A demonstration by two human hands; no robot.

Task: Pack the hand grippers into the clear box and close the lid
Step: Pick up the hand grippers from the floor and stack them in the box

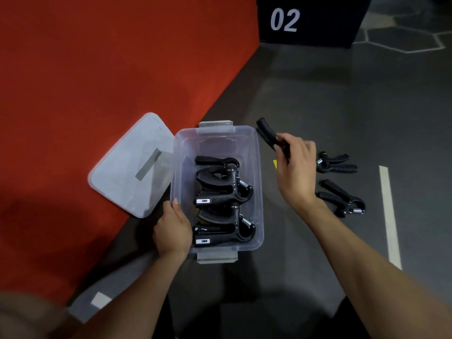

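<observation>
A clear box (254,152) sits open on a dark floor, several black hand grippers (223,192) stacked inside. The left hand (172,231) grips the box's rim at eight o'clock, thumb hooked over the edge. The right hand (296,167), at two o'clock from the box, curls its fingers around another gripper (267,133) (handles pointing away). Two more grippers (338,184) lie at three o'clock. The lid (129,165) rests at nine o'clock on a red mat (97,69).

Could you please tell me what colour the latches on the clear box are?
Grey, on both short ends of the clear plastic box; only the head view shows them.
</observation>
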